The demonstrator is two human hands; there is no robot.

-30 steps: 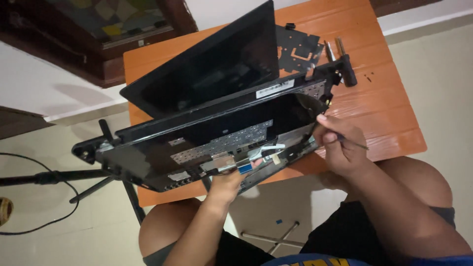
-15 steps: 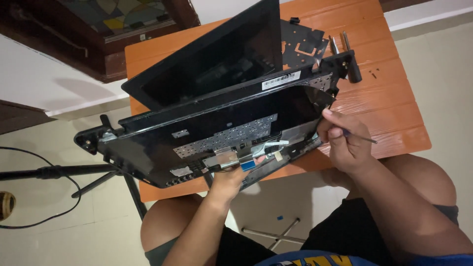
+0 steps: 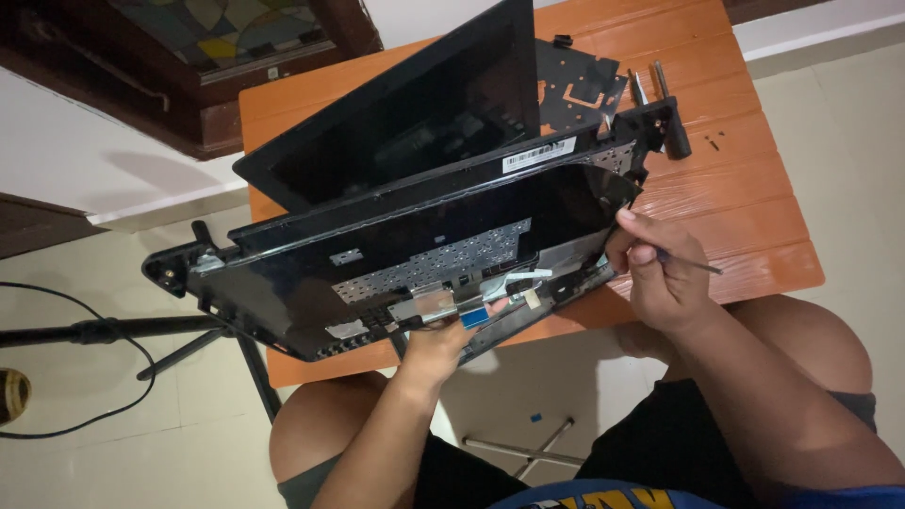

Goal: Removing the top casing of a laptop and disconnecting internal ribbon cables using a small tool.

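The tilted laptop (image 3: 424,236) covers most of the bench (image 3: 745,217), walling off its far side. Bare bench lies right of it; a plate (image 3: 580,85) and screwdrivers (image 3: 646,83) crowd the far right corner.

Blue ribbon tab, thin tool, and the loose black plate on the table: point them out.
blue ribbon tab (image 3: 474,317), head view, on its blue end.
thin tool (image 3: 696,265), head view, on the bare shaft.
loose black plate (image 3: 577,87), head view, on its flat middle.

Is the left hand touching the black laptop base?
Touching. The head view shows the left hand gripping the front edge of the black laptop base, with its fingers lying on the underside beside the ribbon cables.
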